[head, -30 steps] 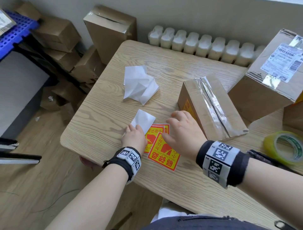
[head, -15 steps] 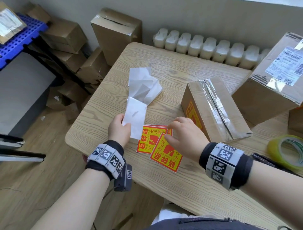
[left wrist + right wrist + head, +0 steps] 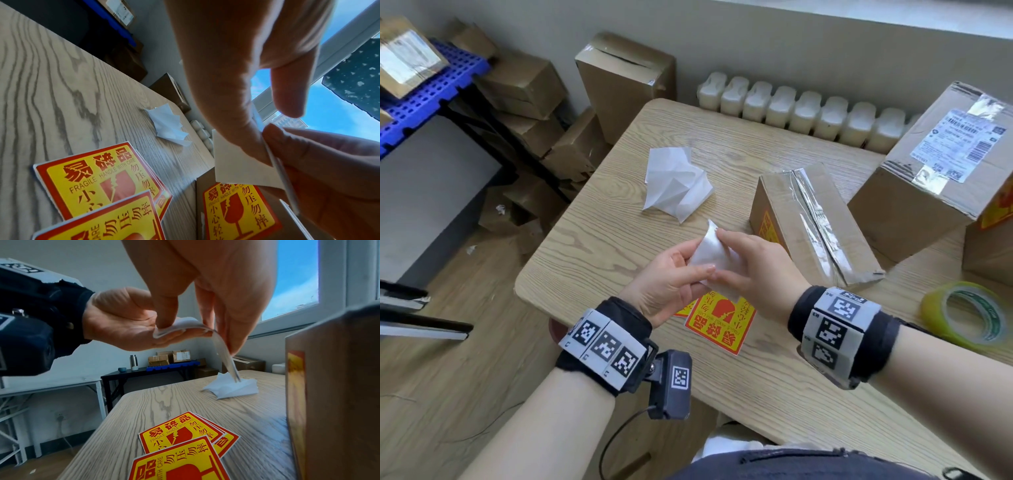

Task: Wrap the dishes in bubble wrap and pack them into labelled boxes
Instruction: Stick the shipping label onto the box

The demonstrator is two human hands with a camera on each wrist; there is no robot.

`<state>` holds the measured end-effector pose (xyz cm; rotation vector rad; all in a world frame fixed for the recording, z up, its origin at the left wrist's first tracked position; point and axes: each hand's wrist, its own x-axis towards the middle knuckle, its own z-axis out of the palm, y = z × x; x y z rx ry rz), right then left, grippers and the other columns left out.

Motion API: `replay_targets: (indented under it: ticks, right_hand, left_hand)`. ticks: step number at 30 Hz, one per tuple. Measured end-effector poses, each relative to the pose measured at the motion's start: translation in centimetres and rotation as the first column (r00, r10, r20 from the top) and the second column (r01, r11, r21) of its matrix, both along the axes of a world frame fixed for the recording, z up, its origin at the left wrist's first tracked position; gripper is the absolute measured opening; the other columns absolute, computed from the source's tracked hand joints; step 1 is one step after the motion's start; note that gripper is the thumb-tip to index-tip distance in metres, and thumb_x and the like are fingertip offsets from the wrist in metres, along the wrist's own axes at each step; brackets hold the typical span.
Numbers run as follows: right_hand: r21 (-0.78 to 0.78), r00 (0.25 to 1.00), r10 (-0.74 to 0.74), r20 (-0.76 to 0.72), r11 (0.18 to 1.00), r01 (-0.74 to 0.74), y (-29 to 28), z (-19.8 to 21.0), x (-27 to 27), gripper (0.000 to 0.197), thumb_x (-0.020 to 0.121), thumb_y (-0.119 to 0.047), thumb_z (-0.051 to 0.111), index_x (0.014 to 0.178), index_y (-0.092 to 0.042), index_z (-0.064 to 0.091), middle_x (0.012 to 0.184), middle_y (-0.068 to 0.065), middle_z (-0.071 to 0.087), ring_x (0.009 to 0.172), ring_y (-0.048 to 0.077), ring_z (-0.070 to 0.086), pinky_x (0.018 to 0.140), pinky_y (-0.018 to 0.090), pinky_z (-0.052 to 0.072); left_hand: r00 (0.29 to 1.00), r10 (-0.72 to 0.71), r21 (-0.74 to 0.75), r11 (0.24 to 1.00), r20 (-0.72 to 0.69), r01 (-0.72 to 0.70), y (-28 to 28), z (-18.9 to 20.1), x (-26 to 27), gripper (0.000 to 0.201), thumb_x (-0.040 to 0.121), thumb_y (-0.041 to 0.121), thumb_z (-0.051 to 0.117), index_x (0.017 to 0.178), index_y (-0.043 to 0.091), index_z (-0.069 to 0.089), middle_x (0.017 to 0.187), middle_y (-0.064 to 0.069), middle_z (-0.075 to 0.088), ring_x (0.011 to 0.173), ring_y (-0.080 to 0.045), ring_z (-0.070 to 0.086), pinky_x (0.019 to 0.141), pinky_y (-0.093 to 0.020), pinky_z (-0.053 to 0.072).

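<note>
Stickers (image 3: pixel 717 318) on table (image 3: pixel 599 253) near front edge, w/ both hands (image 3: pixel 667 277) above them. Crumpled paper (image 3: pixel 676 185) behind. Taped box (image 3: pixel 815 222) right of hands, bigger box (image 3: pixel 935 168) further right. Tape roll (image 3: pixel 971 313) at right edge.

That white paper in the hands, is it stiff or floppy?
Probably floppy: the white paper curves and droops between the left hand and right hand. Probably light too, since fingertips alone pinch it.

Tape roll (image 3: pixel 976 317) cut off by right edge
</note>
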<state>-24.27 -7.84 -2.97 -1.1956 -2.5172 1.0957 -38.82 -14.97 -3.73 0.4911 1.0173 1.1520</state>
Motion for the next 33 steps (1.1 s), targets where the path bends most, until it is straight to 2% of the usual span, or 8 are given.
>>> replay_targets:
  ticks: [8,10,13,17,22,24,28,33]
  right_hand:
    - [-0.190,0.934,-0.279,-0.223,0.952,0.239,0.6,-0.2,1.3,0.016,0.095,-0.029,0.053,0.098,-0.016,0.063,0.088,0.000,0.067,0.079,0.014,0.063,0.071,0.026,0.054]
    - [-0.203,0.909,-0.352,-0.222,0.929,0.310,1.5,-0.6,1.7,0.025,0.096,-0.032,0.050,0.095,-0.010,0.062,0.084,0.004,0.065,0.077,0.021,0.061,0.070,0.036,0.053]
    - [-0.264,0.872,-0.417,-0.258,0.898,0.351,1.9,-0.6,1.9,0.022,0.095,-0.028,0.052,0.112,-0.014,0.058,0.093,0.003,0.065,0.082,0.017,0.061,0.074,0.031,0.052]
    - [-0.467,0.785,-0.500,-0.367,0.829,0.310,1.4,-0.4,1.9,0.038,0.094,-0.012,0.054,0.130,-0.019,0.047,0.102,0.014,0.065,0.083,0.023,0.067,0.077,0.036,0.057]
    - [-0.465,0.936,-0.251,-0.248,0.878,0.112,0.0,-0.5,1.8,0.081,0.066,-0.039,0.080,0.136,-0.024,0.040,0.117,-0.002,0.059,0.103,0.010,0.060,0.080,0.025,0.053]
    - [-0.431,0.934,-0.267,-0.238,0.891,0.145,-0.3,-0.5,1.8,0.059,0.074,-0.029,0.078,0.124,-0.020,0.048,0.111,-0.002,0.061,0.097,0.010,0.061,0.076,0.023,0.054]
    - [-0.453,0.847,-0.473,-0.242,0.827,0.332,1.0,-0.5,2.2,0.012,0.091,-0.008,0.050,0.101,-0.009,0.057,0.101,0.011,0.065,0.095,0.027,0.065,0.080,0.046,0.056]
    - [-0.620,0.735,-0.620,-0.274,0.698,0.358,1.6,-0.1,3.0,0.019,0.095,-0.004,0.048,0.082,-0.014,0.058,0.087,0.006,0.065,0.081,0.021,0.066,0.060,0.025,0.059]
  left_hand:
    - [0.995,0.045,-0.046,0.998,-0.084,-0.049,-0.1,0.6,0.7,0.041,0.090,-0.013,0.041,0.124,0.007,0.054,0.097,-0.010,0.069,0.086,-0.017,0.068,0.077,-0.028,0.058]
    - [0.991,0.077,-0.053,0.995,-0.112,-0.083,-0.2,0.6,0.6,0.044,0.091,-0.013,0.041,0.128,0.009,0.051,0.098,-0.010,0.068,0.084,-0.017,0.068,0.076,-0.030,0.058]
    - [0.971,0.141,-0.052,0.987,-0.192,-0.153,-0.3,0.7,0.8,0.050,0.091,-0.014,0.042,0.125,0.023,0.050,0.096,-0.010,0.067,0.081,-0.018,0.067,0.072,-0.031,0.058]
    - [0.902,0.111,-0.057,0.987,-0.417,-0.148,-0.2,0.6,1.3,0.032,0.090,-0.011,0.047,0.103,0.014,0.064,0.095,-0.011,0.064,0.080,-0.018,0.065,0.079,-0.036,0.056]
    - [0.872,0.098,-0.023,0.992,-0.480,-0.124,0.0,1.4,2.7,0.017,0.086,0.007,0.063,0.103,0.007,0.068,0.102,-0.015,0.070,0.093,-0.027,0.067,0.086,-0.039,0.054]
    - [0.831,0.134,-0.014,0.986,-0.539,-0.167,0.3,1.3,2.7,0.015,0.082,0.009,0.069,0.096,0.015,0.071,0.103,-0.013,0.070,0.097,-0.028,0.066,0.088,-0.039,0.053]
    - [0.748,0.174,-0.006,0.973,-0.641,-0.231,0.1,0.7,1.2,0.017,0.080,0.003,0.072,0.088,0.018,0.071,0.097,-0.006,0.071,0.083,-0.016,0.069,0.073,-0.025,0.057]
    - [0.624,0.110,-0.084,0.958,-0.774,-0.273,-1.1,-2.0,-0.7,0.021,0.081,0.000,0.067,0.088,0.020,0.067,0.094,-0.002,0.068,0.076,-0.012,0.065,0.066,-0.021,0.054]
